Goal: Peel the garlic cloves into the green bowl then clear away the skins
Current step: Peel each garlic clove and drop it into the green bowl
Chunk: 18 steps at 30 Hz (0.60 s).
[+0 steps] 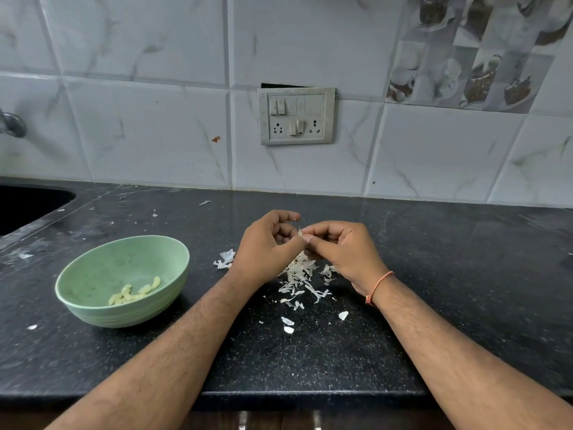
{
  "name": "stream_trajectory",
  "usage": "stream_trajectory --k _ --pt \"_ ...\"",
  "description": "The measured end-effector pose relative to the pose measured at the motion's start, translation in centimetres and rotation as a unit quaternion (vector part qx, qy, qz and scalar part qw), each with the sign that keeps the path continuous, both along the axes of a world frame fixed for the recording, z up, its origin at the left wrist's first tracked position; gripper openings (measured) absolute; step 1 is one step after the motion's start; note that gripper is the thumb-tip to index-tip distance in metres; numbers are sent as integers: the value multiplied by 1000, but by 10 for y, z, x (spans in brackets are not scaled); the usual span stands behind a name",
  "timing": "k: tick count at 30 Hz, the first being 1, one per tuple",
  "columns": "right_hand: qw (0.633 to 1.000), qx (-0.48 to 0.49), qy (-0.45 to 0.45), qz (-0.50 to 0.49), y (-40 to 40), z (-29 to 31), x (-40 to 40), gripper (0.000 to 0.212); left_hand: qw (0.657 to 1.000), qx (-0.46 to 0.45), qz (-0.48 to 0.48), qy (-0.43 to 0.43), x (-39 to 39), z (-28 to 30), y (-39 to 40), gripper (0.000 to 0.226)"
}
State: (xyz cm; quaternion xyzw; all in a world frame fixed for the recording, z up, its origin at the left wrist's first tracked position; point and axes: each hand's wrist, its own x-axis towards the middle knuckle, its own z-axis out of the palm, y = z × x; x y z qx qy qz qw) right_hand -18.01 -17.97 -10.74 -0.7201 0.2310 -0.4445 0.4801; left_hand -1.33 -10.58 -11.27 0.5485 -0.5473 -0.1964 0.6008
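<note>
Two hands, the left hand (268,240) and right hand (338,246), pinch a garlic clove (300,233) in curled fingers above the skins (299,274) on the table (310,352), right of the green bowl (93,311); a slip could drop it among them.

The garlic clove (300,233) is almost fully hidden between the fingertips of the left hand (267,243) and the right hand (341,248); only a pale tip of skin shows. Part of the heap of skins (299,274) lies hidden under both hands. At the left edge of the worktop (310,352), the sink (28,206) and the tap (12,124) are cut off by the picture's edge
</note>
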Motion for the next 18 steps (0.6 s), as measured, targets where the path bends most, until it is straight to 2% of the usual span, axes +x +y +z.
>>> stream_trajectory --k 11,18 --pt "991 127 -7 45 1 4 -3 10 999 7 -47 -3 3 -5 -5 41" --pt "989 141 -13 30 1 4 0 15 999 3 -42 4 3 -6 -8 37"
